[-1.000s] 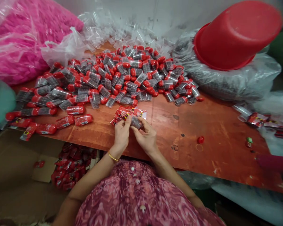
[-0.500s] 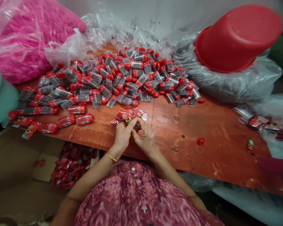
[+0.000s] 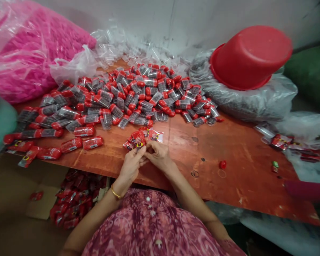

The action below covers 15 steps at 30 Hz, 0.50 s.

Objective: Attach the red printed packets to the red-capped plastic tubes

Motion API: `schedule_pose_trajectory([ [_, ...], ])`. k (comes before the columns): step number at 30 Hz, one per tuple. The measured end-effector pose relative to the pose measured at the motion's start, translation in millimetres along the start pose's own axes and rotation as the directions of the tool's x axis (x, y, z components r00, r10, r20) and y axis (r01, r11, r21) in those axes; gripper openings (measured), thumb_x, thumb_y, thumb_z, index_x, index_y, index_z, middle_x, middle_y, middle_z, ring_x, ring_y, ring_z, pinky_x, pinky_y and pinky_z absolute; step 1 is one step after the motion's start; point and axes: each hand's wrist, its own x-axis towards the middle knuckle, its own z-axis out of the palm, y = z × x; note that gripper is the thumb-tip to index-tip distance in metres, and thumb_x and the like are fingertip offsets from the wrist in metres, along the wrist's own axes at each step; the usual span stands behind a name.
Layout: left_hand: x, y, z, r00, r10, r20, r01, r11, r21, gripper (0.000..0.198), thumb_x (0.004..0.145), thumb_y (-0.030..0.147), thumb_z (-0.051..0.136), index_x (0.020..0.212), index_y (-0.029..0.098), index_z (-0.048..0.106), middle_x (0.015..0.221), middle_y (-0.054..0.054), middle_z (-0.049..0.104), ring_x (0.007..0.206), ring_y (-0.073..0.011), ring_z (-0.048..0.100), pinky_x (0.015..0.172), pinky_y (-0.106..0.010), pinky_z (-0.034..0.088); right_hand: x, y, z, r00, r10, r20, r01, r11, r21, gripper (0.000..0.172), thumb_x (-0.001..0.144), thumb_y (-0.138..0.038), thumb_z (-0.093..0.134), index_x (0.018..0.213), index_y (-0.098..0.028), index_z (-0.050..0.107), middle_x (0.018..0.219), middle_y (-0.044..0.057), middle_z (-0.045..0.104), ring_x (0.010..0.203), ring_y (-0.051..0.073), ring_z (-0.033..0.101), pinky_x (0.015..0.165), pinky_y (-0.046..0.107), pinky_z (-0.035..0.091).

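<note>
My left hand point(image 3: 130, 165) and my right hand point(image 3: 159, 156) meet over the front of the table, fingers closed and fingertips touching. Something small and dark is between them, mostly hidden by the fingers. Right at the fingertips lies a small fanned heap of red printed wrappers point(image 3: 138, 137) with yellow and black marks. Behind it spreads a big pile of clear tubes point(image 3: 149, 83) with red caps and dark contents. Several red wrapped tubes point(image 3: 92, 143) lie left of my hands.
Empty clear tubes point(image 3: 109, 44) lie at the back. A red bucket point(image 3: 253, 58) stands upside down on a plastic bag point(image 3: 245, 103). Pink pieces fill a bag point(image 3: 42, 49) at left. One red cap point(image 3: 223, 164) lies at right. Below the table, a carton point(image 3: 40, 206) holds red packs.
The camera view has shifted, so the scene sits a little lower and further left. My hands stay together at the wrappers, with the fingers slightly repositioned.
</note>
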Motion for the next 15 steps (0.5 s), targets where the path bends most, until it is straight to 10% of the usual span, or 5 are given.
schedule_pose_trajectory([
  [7, -6.9, 33.7, -50.7, 0.925, 0.310, -0.218, -0.188, 0.875, 0.445, 0.046, 0.056, 0.053, 0.072, 0.077, 0.012, 0.067, 0.072, -0.007, 0.070, 0.069, -0.0205, 0.065, 0.066, -0.030, 0.051, 51.1, 21.7, -36.1, 0.976, -0.049, 0.213, 0.095, 0.973, -0.211, 0.016, 0.085, -0.032, 0.055, 0.095, -0.020, 0.061, 0.087, 0.006, 0.069, 0.079, 0.018, 0.061, 0.074, 0.031, 0.048],
  [11, -15.0, 63.7, -104.1, 0.646, 0.690, -0.327, 0.102, 0.346, 0.933, 0.036, 0.070, 0.046, 0.060, 0.088, 0.016, 0.069, 0.085, -0.011, 0.071, 0.091, -0.0333, 0.063, 0.083, -0.046, 0.047, 115.1, 78.8, -63.5, 0.992, 0.088, 0.090, -0.023, 0.827, -0.561, 0.041, 0.082, -0.012, 0.042, 0.121, -0.013, 0.052, 0.127, 0.015, 0.055, 0.116, 0.027, 0.048, 0.096, 0.045, 0.038],
  [15, -21.0, 70.2, -132.0, 0.608, 0.781, -0.143, 0.193, 0.029, 0.981, 0.054, 0.074, 0.032, 0.055, 0.121, 0.005, 0.054, 0.137, -0.028, 0.041, 0.127, -0.0455, 0.037, 0.100, -0.062, 0.028, 134.6, 114.8, -64.5, 0.966, 0.183, 0.185, -0.021, 0.764, -0.645, 0.047, 0.080, -0.015, 0.041, 0.127, -0.010, 0.048, 0.133, 0.015, 0.050, 0.122, 0.031, 0.041, 0.099, 0.051, 0.032],
])
